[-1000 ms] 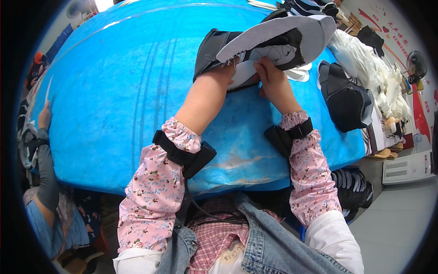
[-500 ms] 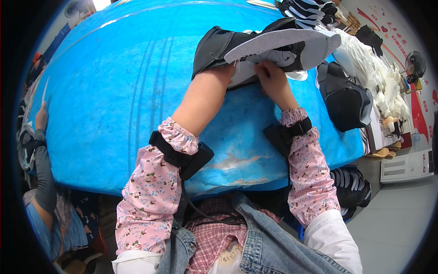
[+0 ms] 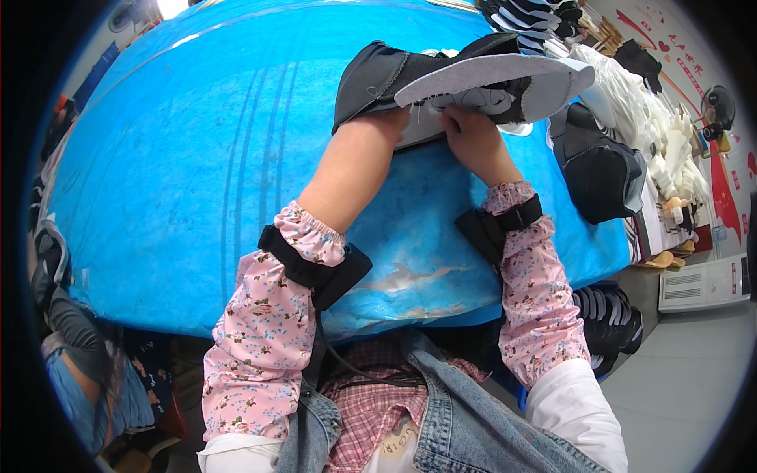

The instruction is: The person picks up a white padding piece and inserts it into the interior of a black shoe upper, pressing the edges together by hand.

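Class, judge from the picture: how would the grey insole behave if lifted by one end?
The grey insole is thin and flat, so it probably flexes and droops. It likely weighs little. Its matte surface suggests it would not slip from the right hand.

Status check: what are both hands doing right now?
Left hand, right hand gripping black fabric shoe upper under its grey insole. Blue table. Nothing blocking.

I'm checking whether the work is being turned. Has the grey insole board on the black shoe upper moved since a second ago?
Yes. The grey insole board has tipped flatter and slid toward the blue table's far edge; its toe end now sits lower.
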Demonstrator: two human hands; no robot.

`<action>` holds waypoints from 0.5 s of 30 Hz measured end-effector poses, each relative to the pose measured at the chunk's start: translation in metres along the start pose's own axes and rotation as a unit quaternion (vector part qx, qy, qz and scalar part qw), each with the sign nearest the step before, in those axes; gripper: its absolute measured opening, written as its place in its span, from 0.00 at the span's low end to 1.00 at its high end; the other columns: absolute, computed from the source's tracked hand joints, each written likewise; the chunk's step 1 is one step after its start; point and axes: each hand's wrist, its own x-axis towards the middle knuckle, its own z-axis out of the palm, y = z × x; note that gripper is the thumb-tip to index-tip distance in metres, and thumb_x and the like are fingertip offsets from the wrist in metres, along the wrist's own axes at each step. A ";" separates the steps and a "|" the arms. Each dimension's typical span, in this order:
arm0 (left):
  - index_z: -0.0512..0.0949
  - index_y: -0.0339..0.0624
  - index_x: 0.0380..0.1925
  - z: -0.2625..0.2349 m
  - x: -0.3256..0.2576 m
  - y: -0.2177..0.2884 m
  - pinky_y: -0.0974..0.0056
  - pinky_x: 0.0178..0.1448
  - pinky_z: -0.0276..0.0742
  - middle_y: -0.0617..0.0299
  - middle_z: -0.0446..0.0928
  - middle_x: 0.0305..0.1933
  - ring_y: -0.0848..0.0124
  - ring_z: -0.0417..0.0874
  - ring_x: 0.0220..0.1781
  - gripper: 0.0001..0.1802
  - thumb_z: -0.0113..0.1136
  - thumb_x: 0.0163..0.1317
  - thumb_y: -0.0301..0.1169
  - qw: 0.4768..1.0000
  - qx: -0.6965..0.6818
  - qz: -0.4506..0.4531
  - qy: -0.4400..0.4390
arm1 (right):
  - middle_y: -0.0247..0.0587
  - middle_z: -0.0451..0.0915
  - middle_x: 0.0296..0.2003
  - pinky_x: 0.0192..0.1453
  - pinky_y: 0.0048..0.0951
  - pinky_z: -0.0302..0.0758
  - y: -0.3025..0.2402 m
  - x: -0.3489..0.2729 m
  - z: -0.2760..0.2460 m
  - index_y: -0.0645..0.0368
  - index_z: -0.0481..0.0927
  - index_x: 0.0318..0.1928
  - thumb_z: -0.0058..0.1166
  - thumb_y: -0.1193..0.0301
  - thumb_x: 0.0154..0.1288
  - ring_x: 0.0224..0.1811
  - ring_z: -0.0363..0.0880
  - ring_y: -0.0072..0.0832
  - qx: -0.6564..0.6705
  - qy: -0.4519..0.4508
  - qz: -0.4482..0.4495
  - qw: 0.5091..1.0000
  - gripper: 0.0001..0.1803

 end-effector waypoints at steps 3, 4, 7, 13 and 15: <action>0.67 0.43 0.57 0.002 0.002 0.000 0.54 0.42 0.73 0.43 0.74 0.40 0.47 0.76 0.41 0.28 0.55 0.53 0.20 1.000 -0.004 -0.002 -0.012 | 0.52 0.77 0.27 0.37 0.45 0.73 0.001 -0.001 -0.002 0.58 0.75 0.32 0.45 0.69 0.60 0.33 0.76 0.49 -0.012 -0.015 0.014 1.000 0.08; 0.67 0.43 0.57 0.001 0.002 0.000 0.54 0.42 0.73 0.44 0.74 0.40 0.47 0.76 0.41 0.28 0.55 0.53 0.21 1.000 -0.004 -0.002 -0.012 | 0.52 0.77 0.27 0.37 0.45 0.73 0.001 0.000 -0.002 0.58 0.75 0.31 0.45 0.69 0.60 0.32 0.76 0.49 -0.027 -0.015 0.001 1.000 0.08; 0.67 0.43 0.56 0.001 0.002 0.000 0.54 0.41 0.73 0.45 0.74 0.39 0.48 0.76 0.40 0.27 0.56 0.53 0.21 1.000 -0.007 0.012 0.017 | 0.51 0.77 0.26 0.36 0.45 0.73 -0.003 -0.001 -0.003 0.58 0.76 0.31 0.45 0.68 0.59 0.31 0.77 0.48 -0.065 -0.015 -0.018 0.998 0.08; 0.69 0.42 0.54 -0.002 0.003 -0.001 0.54 0.44 0.73 0.45 0.75 0.41 0.48 0.75 0.43 0.26 0.57 0.51 0.21 1.000 -0.005 -0.020 -0.013 | 0.47 0.77 0.22 0.31 0.43 0.72 -0.014 -0.001 -0.011 0.56 0.76 0.25 0.47 0.65 0.61 0.28 0.77 0.45 -0.179 -0.013 -0.051 0.982 0.12; 0.69 0.42 0.53 -0.001 0.004 -0.004 0.54 0.45 0.73 0.46 0.74 0.43 0.48 0.75 0.44 0.26 0.58 0.51 0.22 0.999 -0.032 -0.017 -0.014 | 0.45 0.77 0.21 0.29 0.41 0.73 -0.023 -0.005 -0.020 0.56 0.76 0.24 0.48 0.64 0.61 0.26 0.77 0.44 -0.219 -0.027 -0.037 0.975 0.12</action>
